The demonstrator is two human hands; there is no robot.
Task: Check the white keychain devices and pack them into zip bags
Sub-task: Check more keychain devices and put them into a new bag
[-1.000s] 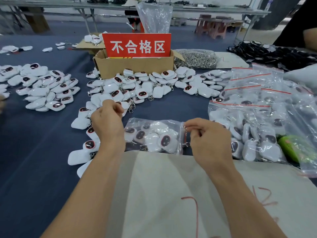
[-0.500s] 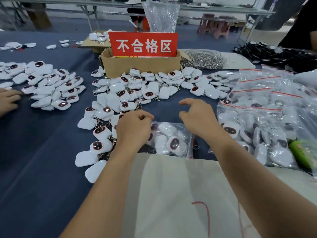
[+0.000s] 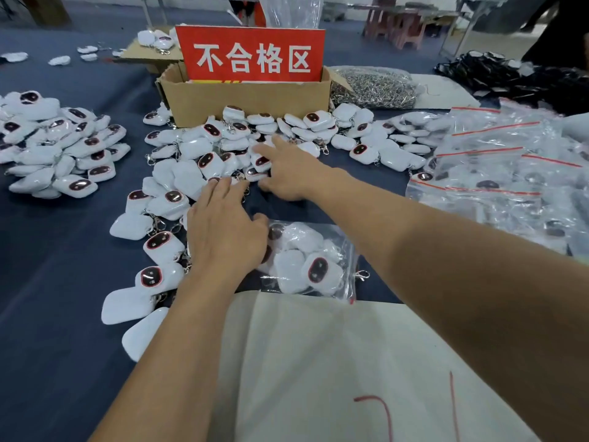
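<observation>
Left hand [image 3: 223, 231]: fingers straight and spread, lying flat, fingertips on loose devices and the heel of the hand over the left end of one filled clear plastic zip bag [image 3: 314, 261]. Right hand [image 3: 288, 175]: open, forefinger stretched forward and touching a device in the middle heap, thumb low beside it; nothing is pinched.

The filled bag lies flat on the dark blue table cloth [image 3: 47, 266], just beyond one beige sheet with red pen marks [image 3: 318, 362]. It holds several devices; an exact count cannot be made through the plastic.

The white rounded keychain devices with dark oval faces lie loose in two main heaps, each too many to count: the middle heap [image 3: 223, 145] under both hands, and a left heap [image 3: 54, 148] well apart.

Behind the middle heap stands one brown cardboard box [image 3: 245, 100] bearing one red sign with four white characters [image 3: 251, 54]. At right lies a stack of zip bags with red strips [image 3: 497, 173]. One clear bag of metal rings [image 3: 373, 87] lies beside the box.
</observation>
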